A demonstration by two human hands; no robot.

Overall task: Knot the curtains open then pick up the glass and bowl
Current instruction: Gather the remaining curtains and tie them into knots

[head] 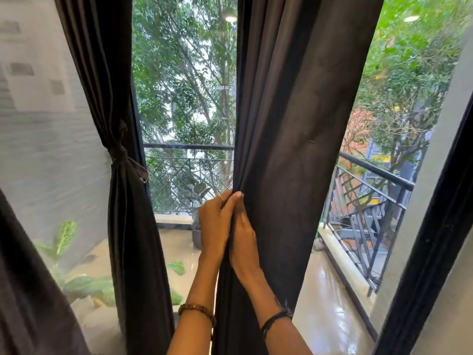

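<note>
Second curtain panel gathered at its left edge; knot not yet formed.

The hanging curtain point(294, 124) is held at its left edge by both hands; the left hand point(214, 226) is curled around the bunched edge, and the right hand point(243, 237) lies pressed against it, fingers along the fold, thumb side hidden, so its grip cannot be told; the tied curtain point(120, 155) at left is already knotted; the glass and bowl are not in view. Risk is judged as follows: only the edge is gathered, so a knot may be formed from too little fabric and slip loose; a hard downward pull may strain the hanging; the balcony railing point(371, 172) lies behind glass.
</note>
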